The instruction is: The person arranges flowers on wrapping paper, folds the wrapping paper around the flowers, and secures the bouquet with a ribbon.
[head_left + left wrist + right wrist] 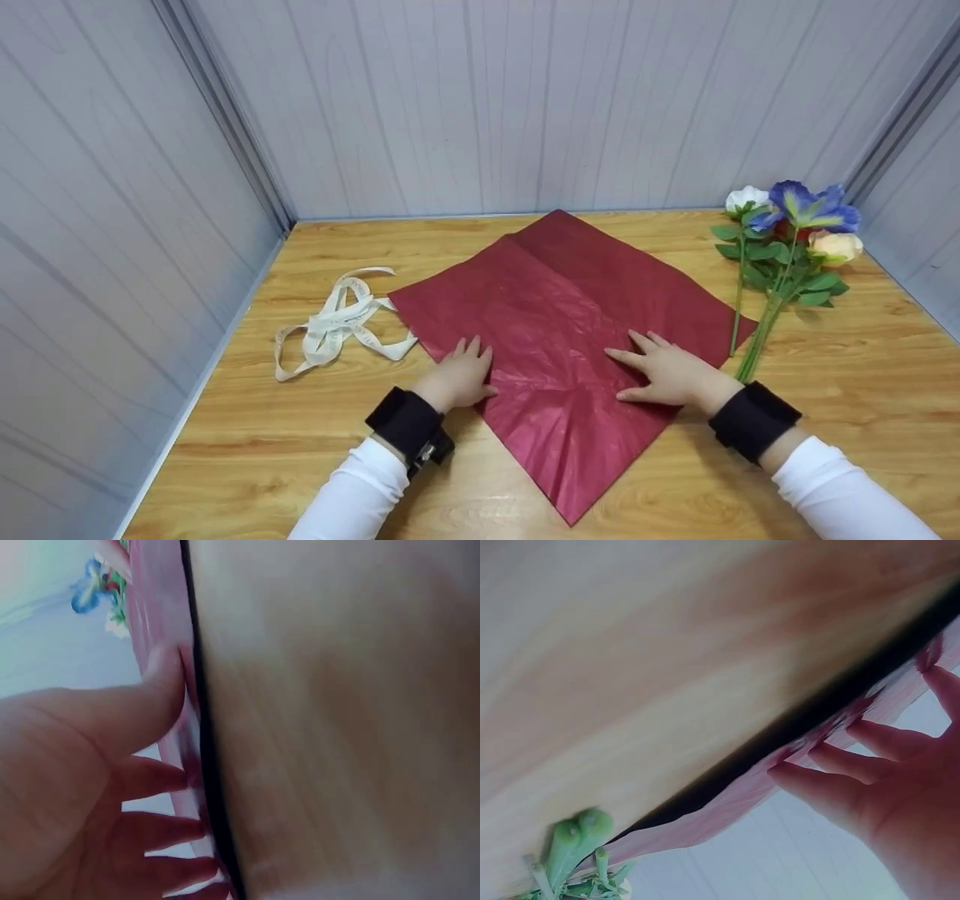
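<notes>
A dark red sheet of wrapping paper (525, 315) lies on the table like a diamond, one corner toward me, with creases across its middle and front. My left hand (459, 375) rests on its left edge, fingers spread and pointing away. On the right part of the sheet my right hand (667, 371) lies with fingers apart, fingertips on the paper. Both wrist views show fingertips touching the sheet's surface near its edge: the left hand (97, 742) has its thumb by the border, the right hand (885, 780) has straight fingers on the paper.
A loosely looped white printed ribbon (330, 330) lies left of the paper, one end reaching its edge. At right, artificial flowers (799, 217) in white, blue, red and cream lie with their green stems (765, 330) by the paper's right corner. Panel walls (450, 112) enclose the wooden table (247, 442).
</notes>
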A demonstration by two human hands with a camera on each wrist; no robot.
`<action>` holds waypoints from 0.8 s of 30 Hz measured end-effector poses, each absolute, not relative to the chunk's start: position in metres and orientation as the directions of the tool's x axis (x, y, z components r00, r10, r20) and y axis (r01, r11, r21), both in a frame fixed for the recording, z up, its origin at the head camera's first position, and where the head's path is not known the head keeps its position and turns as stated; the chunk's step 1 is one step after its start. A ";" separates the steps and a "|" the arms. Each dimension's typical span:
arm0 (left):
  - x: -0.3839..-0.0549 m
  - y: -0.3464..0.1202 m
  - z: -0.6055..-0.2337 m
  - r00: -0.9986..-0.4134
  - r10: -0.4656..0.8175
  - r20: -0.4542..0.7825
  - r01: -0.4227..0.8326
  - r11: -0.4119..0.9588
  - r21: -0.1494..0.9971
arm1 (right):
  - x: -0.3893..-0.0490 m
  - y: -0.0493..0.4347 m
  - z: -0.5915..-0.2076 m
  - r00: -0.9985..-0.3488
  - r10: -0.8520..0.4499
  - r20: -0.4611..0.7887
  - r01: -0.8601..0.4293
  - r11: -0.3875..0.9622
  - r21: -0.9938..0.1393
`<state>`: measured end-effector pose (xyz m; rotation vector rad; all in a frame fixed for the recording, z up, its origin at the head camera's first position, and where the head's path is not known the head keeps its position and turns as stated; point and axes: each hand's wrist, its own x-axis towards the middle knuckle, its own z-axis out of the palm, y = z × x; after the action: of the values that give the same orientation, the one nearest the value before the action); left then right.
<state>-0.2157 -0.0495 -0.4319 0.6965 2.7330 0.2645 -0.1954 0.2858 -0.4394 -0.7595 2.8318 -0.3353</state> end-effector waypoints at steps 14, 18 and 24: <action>-0.203 -0.035 -0.430 -0.797 0.491 -0.351 0.422 0.869 0.259 | -0.195 0.285 -0.438 -0.853 -0.506 -0.129 -0.460 0.846 -0.269; -0.203 -0.035 -0.430 -0.799 0.493 -0.343 0.426 0.868 0.255 | -0.197 0.291 -0.437 -0.851 -0.515 -0.107 -0.466 0.833 -0.297; -0.201 -0.034 -0.429 -0.801 0.494 -0.337 0.430 0.868 0.250 | -0.208 0.309 -0.432 -0.910 -0.401 0.106 -0.413 0.849 -0.331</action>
<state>-0.2007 -0.0339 -0.4287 0.6834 2.6449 0.2260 -0.2078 0.3089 -0.4320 -0.6722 3.0519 -0.5581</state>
